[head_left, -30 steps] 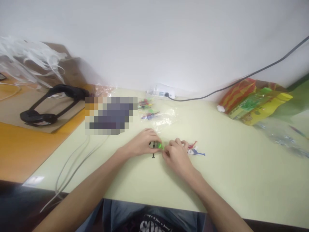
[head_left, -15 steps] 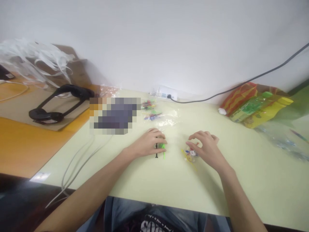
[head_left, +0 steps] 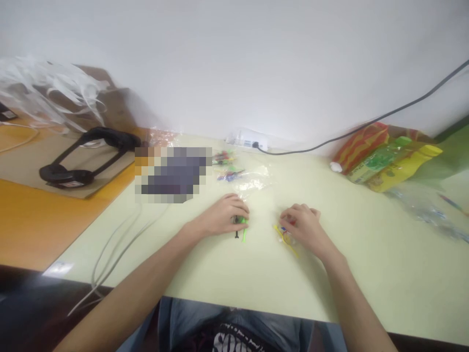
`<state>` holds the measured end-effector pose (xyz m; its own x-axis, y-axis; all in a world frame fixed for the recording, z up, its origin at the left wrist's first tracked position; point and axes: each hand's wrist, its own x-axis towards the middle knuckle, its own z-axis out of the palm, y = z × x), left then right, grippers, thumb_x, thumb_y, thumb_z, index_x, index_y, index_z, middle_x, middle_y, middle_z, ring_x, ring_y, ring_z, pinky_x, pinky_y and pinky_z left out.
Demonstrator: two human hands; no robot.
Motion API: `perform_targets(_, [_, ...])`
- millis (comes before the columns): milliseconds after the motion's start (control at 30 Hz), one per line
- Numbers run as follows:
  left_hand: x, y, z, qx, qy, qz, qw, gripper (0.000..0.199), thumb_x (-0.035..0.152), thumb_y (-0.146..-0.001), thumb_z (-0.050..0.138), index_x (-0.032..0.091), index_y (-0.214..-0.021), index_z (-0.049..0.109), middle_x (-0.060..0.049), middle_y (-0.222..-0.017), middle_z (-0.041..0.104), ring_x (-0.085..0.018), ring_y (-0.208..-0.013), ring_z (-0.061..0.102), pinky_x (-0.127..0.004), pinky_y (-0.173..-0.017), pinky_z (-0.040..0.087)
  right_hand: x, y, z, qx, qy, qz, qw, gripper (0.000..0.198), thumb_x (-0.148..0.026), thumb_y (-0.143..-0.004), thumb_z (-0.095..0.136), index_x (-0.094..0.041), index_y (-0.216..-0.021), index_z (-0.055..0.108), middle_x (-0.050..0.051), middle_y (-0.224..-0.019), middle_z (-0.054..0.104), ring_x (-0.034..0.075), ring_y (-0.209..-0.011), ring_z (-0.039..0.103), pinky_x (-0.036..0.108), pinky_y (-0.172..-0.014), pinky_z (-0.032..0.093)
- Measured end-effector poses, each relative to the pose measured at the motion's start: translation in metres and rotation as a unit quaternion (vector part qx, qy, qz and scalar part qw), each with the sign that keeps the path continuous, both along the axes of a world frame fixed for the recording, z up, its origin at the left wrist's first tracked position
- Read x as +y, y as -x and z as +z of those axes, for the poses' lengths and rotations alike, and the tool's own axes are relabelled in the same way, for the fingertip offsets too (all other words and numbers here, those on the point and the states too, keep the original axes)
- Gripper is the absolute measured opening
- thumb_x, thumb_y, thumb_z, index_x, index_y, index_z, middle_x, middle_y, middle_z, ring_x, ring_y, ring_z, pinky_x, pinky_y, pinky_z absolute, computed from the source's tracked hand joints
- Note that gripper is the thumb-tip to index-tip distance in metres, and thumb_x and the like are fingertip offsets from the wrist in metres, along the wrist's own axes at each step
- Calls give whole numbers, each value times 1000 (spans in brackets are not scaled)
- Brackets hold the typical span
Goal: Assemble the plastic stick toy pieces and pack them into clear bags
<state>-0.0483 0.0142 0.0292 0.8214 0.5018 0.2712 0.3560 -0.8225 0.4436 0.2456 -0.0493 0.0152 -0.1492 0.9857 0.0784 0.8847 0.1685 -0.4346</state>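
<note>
My left hand (head_left: 225,216) rests low over the pale table, its fingers curled round a small bright green plastic stick (head_left: 244,234). Beside that, a thin black plastic stick (head_left: 237,233) lies partly under the same fingers. To the right, my right hand (head_left: 303,226) is closed down onto a little pile of coloured plastic parts. A yellow stick-like part (head_left: 293,251) pokes out of this pile, and a bit of red shows between the fingers. What the right fingertips pinch is hidden.
Behind my hands lie more coloured plastic pieces (head_left: 225,159) and clear plastic wrap (head_left: 252,181). A blurred-out dark object (head_left: 176,171) sits left, with cables (head_left: 110,249) below it. A black frame-like device (head_left: 88,161) and a yellow-capped bottle (head_left: 406,168) flank the table.
My right hand has lowered and its fingers have closed over the coloured parts. My left fingers have drawn in round the green stick, which has shifted slightly left and tilted.
</note>
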Motion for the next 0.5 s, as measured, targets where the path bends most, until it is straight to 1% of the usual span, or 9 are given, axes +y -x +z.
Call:
perform_targets(200, [-1, 0, 0, -6, -11, 10, 1000, 14, 34, -89, 74, 23, -98, 74, -4, -111, 74, -23, -104, 65, -43, -108, 39, -3, -6, -3, -4, -33, -34, 999, 18, -30, -95, 54, -26, -99, 71, 5, -98, 66, 23, -93, 64, 46, -94, 31])
perform_targets(367, [-1, 0, 0, 0, -9, 10, 1000, 11, 33, -90, 73, 23, -96, 74, -3, -106, 75, -22, -100, 66, -43, -108, 39, -4, -7, -4, -4, -30, -48, 998, 16, -30, -94, 54, -24, -96, 69, 3, -86, 64, 25, -90, 64, 47, -92, 33])
perform_targets(500, [-2, -1, 0, -7, -10, 6, 1000, 10, 32, -90, 72, 23, -95, 74, -3, -106, 75, -22, -99, 66, -44, -107, 40, -3, -8, -5, 36, -34, -45, 998, 13, -29, -92, 56, -24, -96, 67, 1, -88, 66, 20, -79, 67, 46, -92, 37])
